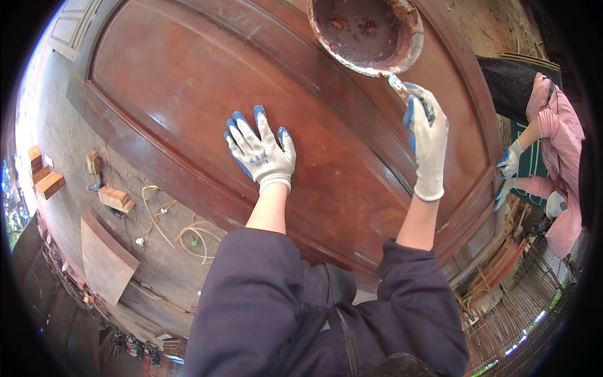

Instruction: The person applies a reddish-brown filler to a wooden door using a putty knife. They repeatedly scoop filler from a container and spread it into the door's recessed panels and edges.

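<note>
My left hand [260, 149], in a white work glove with blue-coated fingertips, lies flat with fingers spread on a reddish-brown wooden door panel [188, 81]. My right hand [428, 135], gloved the same way, is closed around a short tool [398, 87] stained white and brown with a light blue end. Its kind cannot be made out. The tool's visible end is close to the rim of a round bowl [367, 70], which sits on the panel at the far right. Dark brown liquid with reddish lumps fills part of the bowl, and its rim is crusted.
On the right, a person in pink [559, 151] has gloved hands by the panel's edge. Wooden blocks [116, 198], a pale cable [191, 242] and a brown board [105, 259] lie on the floor at left. Thin sticks [512, 314] are at lower right.
</note>
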Available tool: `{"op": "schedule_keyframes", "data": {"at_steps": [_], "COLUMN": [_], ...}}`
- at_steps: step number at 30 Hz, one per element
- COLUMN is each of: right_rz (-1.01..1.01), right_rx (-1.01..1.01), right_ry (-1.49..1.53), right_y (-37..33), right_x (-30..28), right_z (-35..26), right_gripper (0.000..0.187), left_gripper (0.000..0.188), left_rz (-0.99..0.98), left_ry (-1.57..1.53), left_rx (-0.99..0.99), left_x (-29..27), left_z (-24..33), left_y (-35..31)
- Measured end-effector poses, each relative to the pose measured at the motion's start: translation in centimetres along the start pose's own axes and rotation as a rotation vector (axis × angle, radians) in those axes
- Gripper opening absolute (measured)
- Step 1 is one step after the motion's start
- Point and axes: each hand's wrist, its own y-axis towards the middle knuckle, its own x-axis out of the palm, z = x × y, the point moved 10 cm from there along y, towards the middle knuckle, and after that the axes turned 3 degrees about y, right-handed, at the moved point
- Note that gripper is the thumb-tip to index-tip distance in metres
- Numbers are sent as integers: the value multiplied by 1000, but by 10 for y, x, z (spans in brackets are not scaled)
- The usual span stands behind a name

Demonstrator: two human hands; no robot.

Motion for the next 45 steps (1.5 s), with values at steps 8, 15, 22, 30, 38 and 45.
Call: {"op": "schedule_keyframes", "data": {"at_steps": [8,15,22,30,38,45], "right_rz": [-95,-192,-458,-132,-21,-194], "right_rx": [65,114,368,140,-667,-720], "right_ry": [52,175,521,286,-645,-1158], "right_y": [14,20,15,3,75,127], "right_x": [7,15,21,-17,10,60], "right_z": [21,31,48,14,-72,-70], "right_gripper": [22,23,35,26,20,17], "left_gripper": [68,68,68,68,68,69], "left_rz": [-23,-18,-38,9,-5,-31], "left_ry": [-15,-13,-3,10,3,-17], "left_rx": [-8,-4,-6,5,-3,-9], "left_x": [1,2,3,3,1,1], "left_z": [1,2,2,4,3,5], "left_y": [1,0,-1,-3,-1,-2]}}
